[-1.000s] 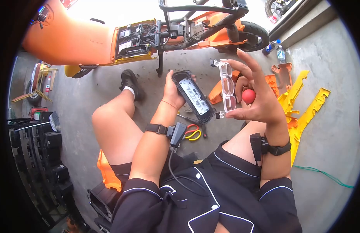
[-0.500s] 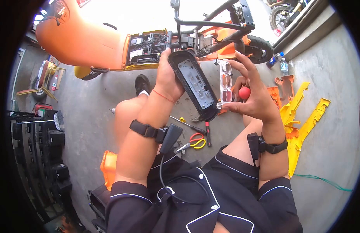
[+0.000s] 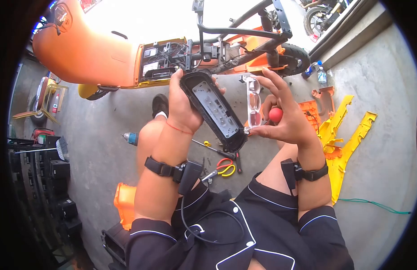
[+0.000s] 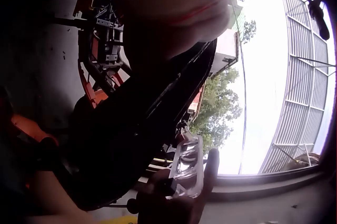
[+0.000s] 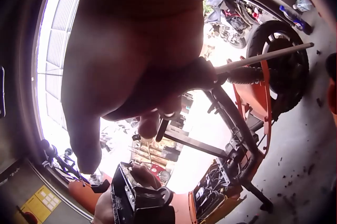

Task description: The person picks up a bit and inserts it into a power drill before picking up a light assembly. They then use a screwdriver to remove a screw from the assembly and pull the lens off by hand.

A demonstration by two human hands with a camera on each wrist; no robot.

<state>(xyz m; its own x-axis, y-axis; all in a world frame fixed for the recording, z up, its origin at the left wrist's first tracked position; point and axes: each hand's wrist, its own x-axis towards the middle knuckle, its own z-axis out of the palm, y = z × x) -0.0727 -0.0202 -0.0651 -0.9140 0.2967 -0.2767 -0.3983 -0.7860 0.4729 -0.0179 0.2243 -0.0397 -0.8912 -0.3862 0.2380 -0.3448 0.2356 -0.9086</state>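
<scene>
My left hand [image 3: 185, 105] grips a long black lamp housing [image 3: 188, 84] by its left edge, with the pale circuit board [image 3: 214, 108] inside it facing up. Between thumb and fingertips, my right hand [image 3: 291, 117] pinches a clear lens strip [image 3: 254, 101], upright just right of the housing. The strip's lower end is close to the housing's rim; whether they touch I cannot tell. A red ball-shaped handle [image 3: 275, 114] is tucked in the right palm, and a thin rod [image 5: 263, 58] sticks out from that hand in the right wrist view. The housing is dark in the left wrist view, near the clear strip [image 4: 188, 166].
An orange scooter [image 3: 96, 58] with exposed frame and wiring lies across the front. On the floor are red-and-yellow scissors [image 3: 226, 167], a drill [image 3: 130, 138], yellow panels [image 3: 352, 148], orange parts [image 3: 125, 202] and a green cord [image 3: 375, 204]. Bottles [image 3: 322, 76] stand by the wall.
My left hand has turned and brought the housing nearer the camera. Both hands sit a little further left than half a second ago, and the drill shows more beside the knee.
</scene>
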